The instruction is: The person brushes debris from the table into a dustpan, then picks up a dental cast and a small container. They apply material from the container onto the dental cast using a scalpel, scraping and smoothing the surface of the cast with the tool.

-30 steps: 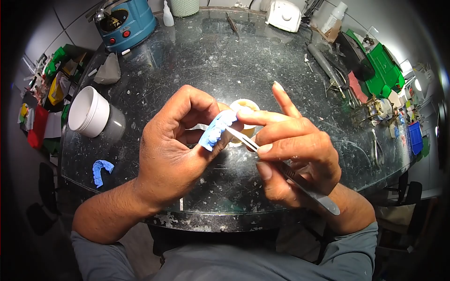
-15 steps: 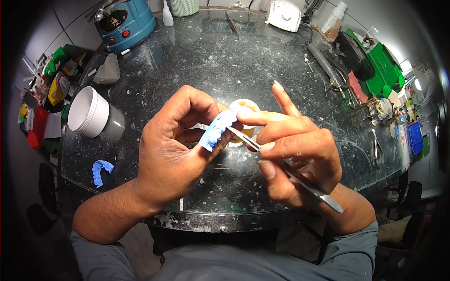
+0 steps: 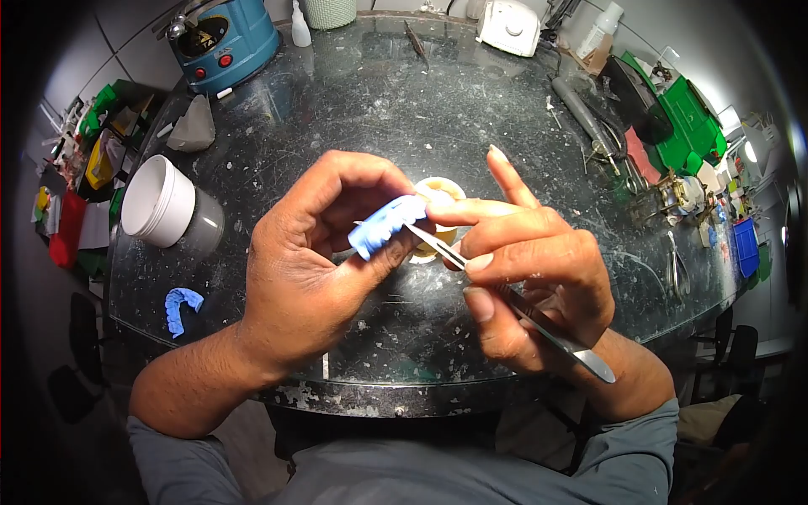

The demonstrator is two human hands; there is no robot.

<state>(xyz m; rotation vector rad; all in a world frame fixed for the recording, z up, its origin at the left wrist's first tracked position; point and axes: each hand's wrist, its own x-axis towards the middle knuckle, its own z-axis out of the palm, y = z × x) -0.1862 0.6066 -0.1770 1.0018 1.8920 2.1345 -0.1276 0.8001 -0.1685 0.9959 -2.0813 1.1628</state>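
A blue dental piece with tooth shapes [image 3: 387, 225] is pinched between the thumb and fingers of my left hand [image 3: 313, 244]. My right hand [image 3: 539, 282] grips a slim metal tool [image 3: 547, 326], whose pointed end touches the right part of the blue piece and whose spoon-like end points down to the right. My right index fingertip rests near the piece's upper right end, with the little finger raised. Behind the hands, a round cream-coloured object [image 3: 441, 187] is partly hidden. Another blue dental arch [image 3: 183, 310] lies on the dark table at the left.
A white tub [image 3: 160, 202] stands left on the dark table [image 3: 337, 101], near a grey lump [image 3: 194, 124]. A blue machine [image 3: 225, 46] is at the back left. The right side holds a handpiece [image 3: 581, 114], pliers [image 3: 677, 268] and a green box [image 3: 686, 126].
The blue piece has turned in my left hand, its lower left end now higher and further left. My left fingers have shifted slightly. My right hand has barely moved.
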